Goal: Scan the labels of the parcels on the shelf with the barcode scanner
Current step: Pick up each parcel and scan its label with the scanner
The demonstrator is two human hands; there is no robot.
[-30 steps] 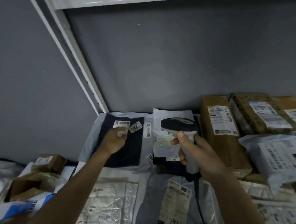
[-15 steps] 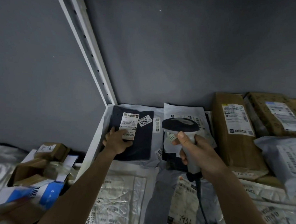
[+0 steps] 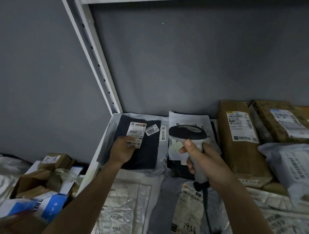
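- At the left hand [image 3: 122, 151], the fingers lie on the lower edge of the white label [image 3: 135, 137] of the dark parcel [image 3: 138, 144]; half a second ago they sat just below that label, and a second ago the hand covered it. How far the fingers curl I cannot tell, as only the back of the hand shows, but they seem to press the label flat rather than pinch it.
- Just right of that hand, the right hand [image 3: 204, 158] grips the handle of the barcode scanner [image 3: 188, 133], thumb up along the neck and fingers wrapped round it, in much the same pose as a second ago. Its dark head points away from the person, over a white-wrapped parcel [image 3: 187, 119] that lies just beyond it.
- Beside the held label, a small sticker [image 3: 151, 130] reading 2003 sits on the same dark parcel, now fully uncovered.
- My judgement: the label has been exposed and steadied, so the scanner has only to swing left to read it; this scan looks not yet done.
- Further right of the scanner hand, a brown carton [image 3: 237, 137] with its own label stands against the back of the shelf [image 3: 103, 144], with more parcels beyond.
- Nearer than both hands, silvery mailers [image 3: 128, 203] and a grey bag [image 3: 189, 210] marked 7936 lie flat, presumably waiting their turn.
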